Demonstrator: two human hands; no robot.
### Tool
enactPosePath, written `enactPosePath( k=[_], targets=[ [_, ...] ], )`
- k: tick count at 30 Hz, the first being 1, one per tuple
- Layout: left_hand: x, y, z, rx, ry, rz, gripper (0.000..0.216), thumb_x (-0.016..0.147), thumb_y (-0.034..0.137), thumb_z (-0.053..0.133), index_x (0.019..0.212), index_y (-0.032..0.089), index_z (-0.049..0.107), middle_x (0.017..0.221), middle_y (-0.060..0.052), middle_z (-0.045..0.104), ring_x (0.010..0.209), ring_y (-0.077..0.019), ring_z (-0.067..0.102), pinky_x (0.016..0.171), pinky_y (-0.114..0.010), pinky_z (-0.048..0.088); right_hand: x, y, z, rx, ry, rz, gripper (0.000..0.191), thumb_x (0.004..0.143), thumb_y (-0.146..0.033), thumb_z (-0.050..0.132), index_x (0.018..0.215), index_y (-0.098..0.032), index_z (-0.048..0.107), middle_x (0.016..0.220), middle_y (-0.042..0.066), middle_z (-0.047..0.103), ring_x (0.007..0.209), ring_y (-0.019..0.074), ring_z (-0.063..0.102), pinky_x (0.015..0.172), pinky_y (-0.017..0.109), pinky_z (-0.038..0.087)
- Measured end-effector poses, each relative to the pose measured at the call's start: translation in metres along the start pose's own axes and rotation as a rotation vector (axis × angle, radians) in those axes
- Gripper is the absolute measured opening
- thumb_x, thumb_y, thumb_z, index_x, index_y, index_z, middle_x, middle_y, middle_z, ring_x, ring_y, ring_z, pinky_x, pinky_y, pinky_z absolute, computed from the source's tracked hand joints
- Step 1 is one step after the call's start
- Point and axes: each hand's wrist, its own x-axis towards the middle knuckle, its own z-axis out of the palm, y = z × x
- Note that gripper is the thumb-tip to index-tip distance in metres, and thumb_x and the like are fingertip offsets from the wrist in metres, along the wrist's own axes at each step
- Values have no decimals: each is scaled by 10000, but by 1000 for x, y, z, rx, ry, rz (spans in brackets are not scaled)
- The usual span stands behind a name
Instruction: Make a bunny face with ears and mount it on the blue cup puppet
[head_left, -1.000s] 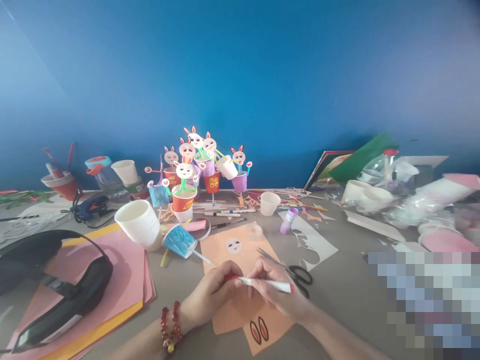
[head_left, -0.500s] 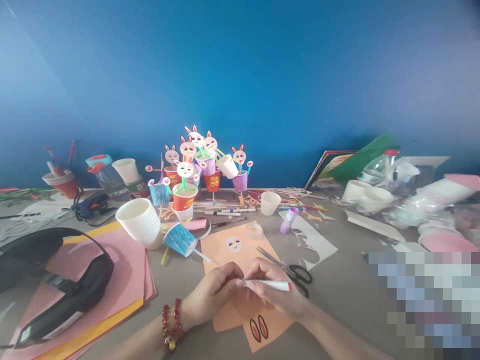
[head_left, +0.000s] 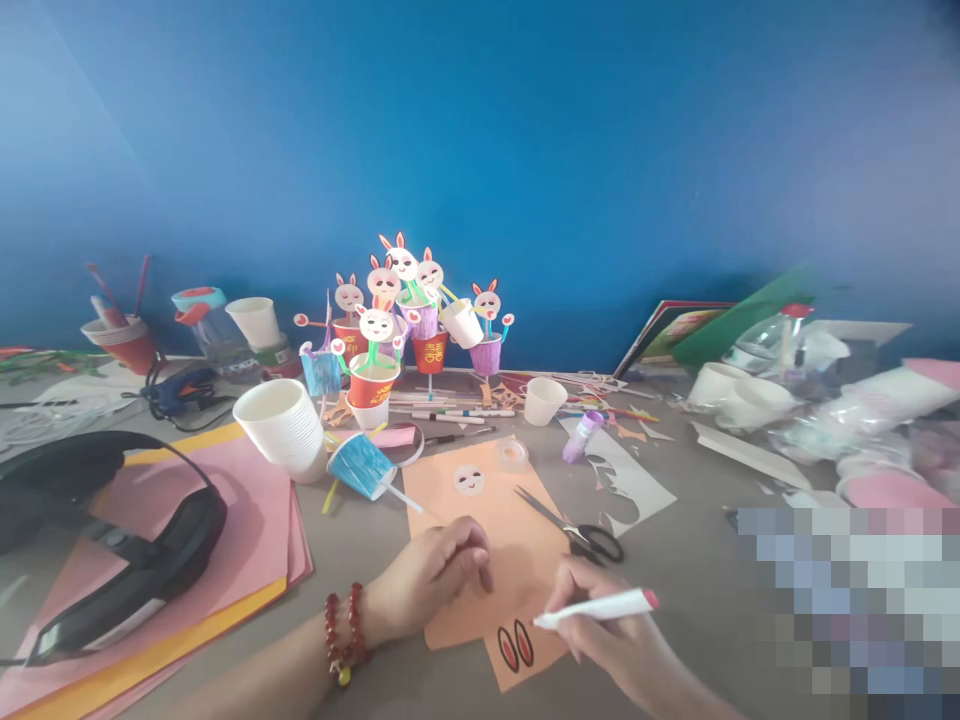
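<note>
My right hand point(head_left: 604, 620) grips a white marker pen point(head_left: 600, 607) with a red end. The pen's tip is just beside two drawn rabbit ears point(head_left: 516, 646), black-outlined with red centres, on a small orange piece of paper. My left hand point(head_left: 442, 575), with a red bead bracelet point(head_left: 345, 635) at the wrist, rests curled over the orange sheet point(head_left: 517, 550); what its fingers enclose is hidden. On the upper part of that sheet lie a round paper rabbit face point(head_left: 469, 480) and a roll of clear tape point(head_left: 512, 455). Black-handled scissors point(head_left: 592, 540) lie closed-bladed at the sheet's right edge.
Rabbit figures on cups point(head_left: 375, 370) stand at the back. A stack of white paper cups point(head_left: 281, 430) and a tipped blue cup point(head_left: 360, 465) are left of the sheet. A purple glue stick point(head_left: 583, 437) stands near cut white paper point(head_left: 637, 490). A headset point(head_left: 202, 530) covers pink paper.
My hands have come apart. The right hand has moved right and down with the marker, bringing its tip to the drawn ears. The left hand has stayed nearly in place, curled.
</note>
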Motion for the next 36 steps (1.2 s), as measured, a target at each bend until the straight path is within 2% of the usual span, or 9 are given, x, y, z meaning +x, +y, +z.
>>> enactPosePath(
  k=[6, 13, 25, 36],
  targets=[
    [-1, 6, -1, 182, -6, 14, 233, 987, 335, 403, 911, 216, 588, 903, -12, 755, 812, -164, 665, 718, -233, 458, -4, 18, 10, -162, 1, -144, 172, 780, -171, 520, 633, -220, 446, 538, -70, 386, 497, 110, 327, 480, 246, 242],
    [1, 4, -1, 178, -12, 38, 210, 992, 287, 406, 914, 219, 589, 893, 5, 757, 818, -145, 683, 723, -210, 460, -3, 12, 11, -267, -11, -218, 162, 794, -202, 483, 640, -220, 436, 546, -59, 417, 501, 119, 360, 488, 247, 255],
    [0, 5, -1, 165, -6, 41, 197, 993, 286, 407, 915, 220, 576, 894, -1, 758, 826, -150, 686, 724, -218, 463, -1, 8, 12, -325, -16, -231, 182, 789, -192, 465, 633, -229, 380, 551, -65, 385, 506, 117, 351, 495, 246, 250],
    [0, 7, -2, 178, -3, 36, 184, 984, 290, 420, 915, 224, 578, 886, 3, 758, 817, -152, 685, 710, -216, 460, 0, 14, 13, -316, -24, -233, 184, 803, -201, 473, 639, -227, 396, 546, -70, 377, 502, 116, 337, 490, 246, 245]
  ],
)
